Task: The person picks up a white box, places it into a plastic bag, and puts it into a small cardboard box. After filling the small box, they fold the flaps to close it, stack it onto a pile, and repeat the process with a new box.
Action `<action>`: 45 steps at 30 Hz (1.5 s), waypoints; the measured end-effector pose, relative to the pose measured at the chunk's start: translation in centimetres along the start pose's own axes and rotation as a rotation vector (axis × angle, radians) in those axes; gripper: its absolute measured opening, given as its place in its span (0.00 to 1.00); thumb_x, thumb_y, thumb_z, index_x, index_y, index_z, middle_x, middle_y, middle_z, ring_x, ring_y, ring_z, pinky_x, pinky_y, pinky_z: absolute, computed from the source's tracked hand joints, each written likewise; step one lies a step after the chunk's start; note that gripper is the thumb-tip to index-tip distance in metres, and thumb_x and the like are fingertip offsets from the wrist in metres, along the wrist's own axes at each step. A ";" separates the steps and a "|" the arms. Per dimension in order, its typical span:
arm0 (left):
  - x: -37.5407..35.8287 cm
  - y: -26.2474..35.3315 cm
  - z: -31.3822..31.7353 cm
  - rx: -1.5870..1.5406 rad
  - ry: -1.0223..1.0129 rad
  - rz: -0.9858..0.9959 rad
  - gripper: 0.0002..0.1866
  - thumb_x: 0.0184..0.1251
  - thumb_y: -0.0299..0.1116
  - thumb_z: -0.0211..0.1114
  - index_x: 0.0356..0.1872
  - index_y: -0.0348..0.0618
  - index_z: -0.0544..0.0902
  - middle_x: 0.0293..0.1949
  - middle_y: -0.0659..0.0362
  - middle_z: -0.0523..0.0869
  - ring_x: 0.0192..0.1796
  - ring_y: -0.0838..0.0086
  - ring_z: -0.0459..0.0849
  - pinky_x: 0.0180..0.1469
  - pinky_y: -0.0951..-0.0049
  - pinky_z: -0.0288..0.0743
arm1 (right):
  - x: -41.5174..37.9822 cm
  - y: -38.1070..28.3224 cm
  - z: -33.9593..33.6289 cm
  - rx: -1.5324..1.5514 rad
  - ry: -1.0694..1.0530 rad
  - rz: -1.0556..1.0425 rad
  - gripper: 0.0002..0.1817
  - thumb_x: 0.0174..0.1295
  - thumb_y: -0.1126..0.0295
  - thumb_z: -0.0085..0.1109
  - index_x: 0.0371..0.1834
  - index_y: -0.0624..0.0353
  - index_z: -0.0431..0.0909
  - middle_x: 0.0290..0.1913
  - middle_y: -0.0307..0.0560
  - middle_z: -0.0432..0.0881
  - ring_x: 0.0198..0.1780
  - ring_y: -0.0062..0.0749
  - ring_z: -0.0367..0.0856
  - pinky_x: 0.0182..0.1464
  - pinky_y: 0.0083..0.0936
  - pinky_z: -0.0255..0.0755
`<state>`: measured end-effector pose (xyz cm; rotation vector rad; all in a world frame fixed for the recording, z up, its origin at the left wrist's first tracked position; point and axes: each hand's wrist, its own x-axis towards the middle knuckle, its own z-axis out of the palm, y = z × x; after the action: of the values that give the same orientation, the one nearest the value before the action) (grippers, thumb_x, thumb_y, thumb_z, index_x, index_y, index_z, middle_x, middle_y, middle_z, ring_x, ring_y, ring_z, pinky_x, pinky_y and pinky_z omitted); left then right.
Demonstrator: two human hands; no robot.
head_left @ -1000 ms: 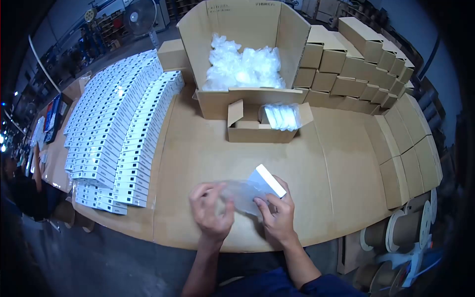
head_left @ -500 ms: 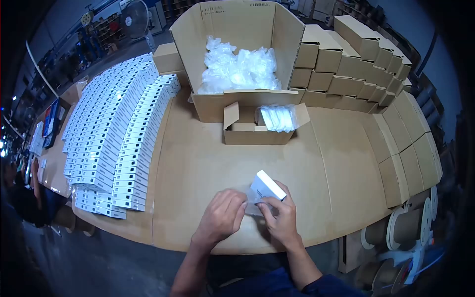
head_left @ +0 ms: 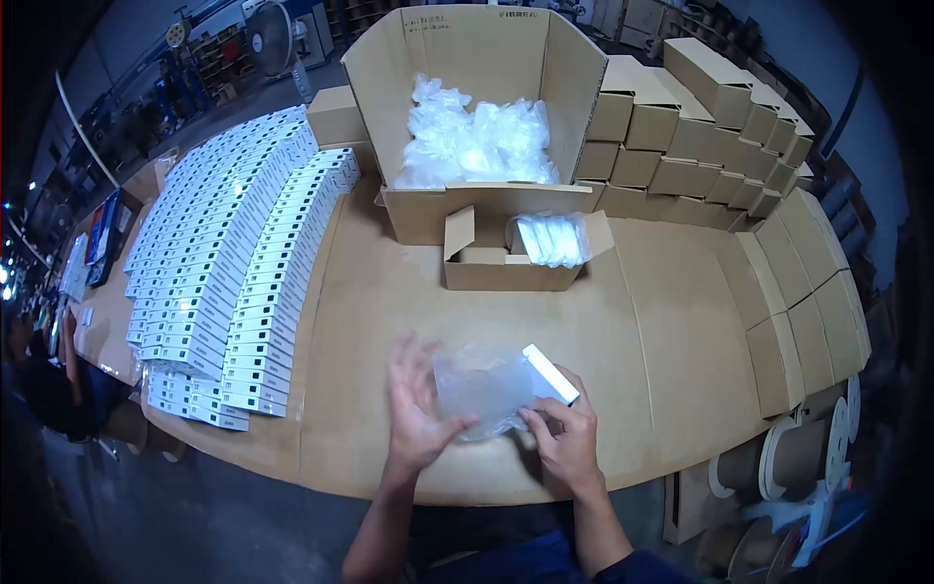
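A clear plastic bag [head_left: 482,389] is spread out between my hands above the table's front part. My right hand [head_left: 567,433] pinches the bag's right edge and holds a small white box [head_left: 551,375] against it. On the bag's left side, my left hand [head_left: 418,409] has its fingers apart and blurred, with the thumb near or touching the plastic. Farther back stands an open small carton [head_left: 508,275] with several wrapped white packets [head_left: 551,240] at its right side.
A large open carton [head_left: 491,39] holds crumpled clear bags [head_left: 477,141]. White boxes [head_left: 219,263] are stacked in rows at left. Brown cartons [head_left: 696,146] are piled at back right and right [head_left: 808,292]. Another person's arm [head_left: 71,355] shows at far left.
My left hand has opened and moved left and slightly up. The bag, bunched between my fingers before, is now spread flat. My right hand and the white box have shifted slightly right.
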<state>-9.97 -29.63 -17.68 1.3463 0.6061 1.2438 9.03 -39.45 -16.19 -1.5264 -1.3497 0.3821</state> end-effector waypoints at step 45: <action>-3.9 -3.2 0.0 -0.521 0.023 -0.469 0.24 0.86 0.40 0.56 0.72 0.34 0.71 0.66 0.53 0.80 0.67 0.69 0.79 0.71 0.67 0.72 | 9.1 -0.8 0.8 0.311 -0.243 0.145 0.10 0.67 0.71 0.72 0.41 0.64 0.81 0.37 0.42 0.86 0.42 0.24 0.84 0.52 0.26 0.79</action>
<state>-10.18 -32.48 -21.87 0.7038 0.5268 0.9416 10.90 -31.31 -12.52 -1.3503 -1.2952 0.8518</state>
